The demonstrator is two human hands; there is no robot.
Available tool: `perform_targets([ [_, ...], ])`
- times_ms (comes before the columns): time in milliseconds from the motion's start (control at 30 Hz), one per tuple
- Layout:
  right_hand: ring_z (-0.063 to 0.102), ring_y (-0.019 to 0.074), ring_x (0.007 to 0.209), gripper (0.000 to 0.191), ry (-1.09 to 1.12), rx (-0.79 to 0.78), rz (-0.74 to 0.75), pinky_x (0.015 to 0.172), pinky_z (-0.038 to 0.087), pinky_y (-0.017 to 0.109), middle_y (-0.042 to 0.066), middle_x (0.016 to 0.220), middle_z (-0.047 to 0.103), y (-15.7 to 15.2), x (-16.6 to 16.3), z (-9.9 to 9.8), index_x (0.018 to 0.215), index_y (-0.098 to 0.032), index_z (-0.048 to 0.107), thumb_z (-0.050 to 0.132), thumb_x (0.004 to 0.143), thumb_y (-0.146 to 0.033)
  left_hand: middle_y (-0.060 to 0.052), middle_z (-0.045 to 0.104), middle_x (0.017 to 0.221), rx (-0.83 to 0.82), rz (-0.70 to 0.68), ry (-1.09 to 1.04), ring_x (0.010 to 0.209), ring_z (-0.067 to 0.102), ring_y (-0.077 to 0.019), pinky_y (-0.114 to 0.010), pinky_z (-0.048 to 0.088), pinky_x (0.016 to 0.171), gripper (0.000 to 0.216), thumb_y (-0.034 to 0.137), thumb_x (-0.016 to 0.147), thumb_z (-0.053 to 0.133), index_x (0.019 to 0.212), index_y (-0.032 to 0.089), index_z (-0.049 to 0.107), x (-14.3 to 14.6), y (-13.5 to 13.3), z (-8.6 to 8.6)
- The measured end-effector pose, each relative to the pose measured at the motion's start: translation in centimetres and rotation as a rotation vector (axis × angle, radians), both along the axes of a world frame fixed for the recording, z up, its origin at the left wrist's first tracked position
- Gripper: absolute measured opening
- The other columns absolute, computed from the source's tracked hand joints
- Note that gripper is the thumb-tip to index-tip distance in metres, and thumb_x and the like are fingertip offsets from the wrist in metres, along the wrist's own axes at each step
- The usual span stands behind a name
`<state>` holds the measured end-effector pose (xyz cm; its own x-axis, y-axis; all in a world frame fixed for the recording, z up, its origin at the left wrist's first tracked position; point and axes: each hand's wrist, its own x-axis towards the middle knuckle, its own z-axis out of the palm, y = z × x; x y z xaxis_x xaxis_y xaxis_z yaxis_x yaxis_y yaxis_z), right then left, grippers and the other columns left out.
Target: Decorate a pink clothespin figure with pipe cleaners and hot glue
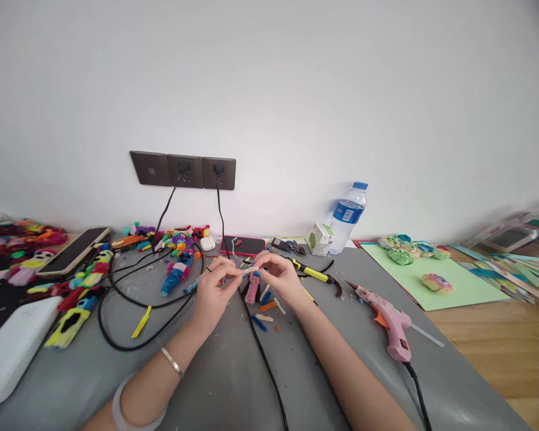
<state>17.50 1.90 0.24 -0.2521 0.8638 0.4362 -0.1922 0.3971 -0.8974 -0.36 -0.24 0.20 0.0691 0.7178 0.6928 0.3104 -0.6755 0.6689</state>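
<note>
**A:** Left hand (pixel 215 293), grip?

**B:** Thumb and forefinger are pressed on the left end of a pale short stick (pixel 250 270). The other fingers are curled. There's a silver bangle on that wrist.

**A:** Right hand (pixel 281 278)?

**B:** Same pinch, on the stick's other end, at 3 o'clock from the left fingertips. There's a bit of blue at that end, too small to tell what it is.

**A:** So where does the stick sit?

**B:** It spans the gap between the two pinches, roughly level. It's held above the grey rubbery mat (pixel 233 383) and doesn't touch it.

**A:** What's under it?

**B:** A pink fuzzy strip (pixel 252 290) at 6 o'clock, just below the fingertips. I can't tell if it touches them. Small orange, blue and white scraps (pixel 268 306) lie on the mat near it.

**A:** Anything else?

**B:** A black cable (pixel 264 359) runs from the dark wall socket plate (pixel 182 170) down past the hands at 6 o'clock. A pink plastic glue gun (pixel 388 320) lies at 4 o'clock from the right hand, well apart. A yellow-handled tool (pixel 314 273) is at 3 o'clock, near. A clear water bottle with a blue cap (pixel 348 216) stands at 2 o'clock by the wall. Bright fuzzy figures (pixel 177 272) lie at 9 to 10 o'clock from the left hand.
</note>
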Motion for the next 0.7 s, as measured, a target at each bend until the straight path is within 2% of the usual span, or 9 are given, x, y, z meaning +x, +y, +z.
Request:
perform_targets([
  [700, 0.055, 0.0169, 0.075, 0.016, 0.009, 0.085, 0.012, 0.068, 0.046, 0.031, 0.004, 0.083, 0.059, 0.05, -0.13, -0.04, 0.081, -0.021, 0.064, 0.07, 0.085, -0.035, -0.001, 0.061, 0.079, 0.026, -0.043, 0.032, 0.07, 0.056, -0.0122, -0.021, 0.041, 0.057, 0.013, 0.008, 0.084, 0.061, 0.078, 0.019, 0.066, 0.07, 0.01, -0.05],
])
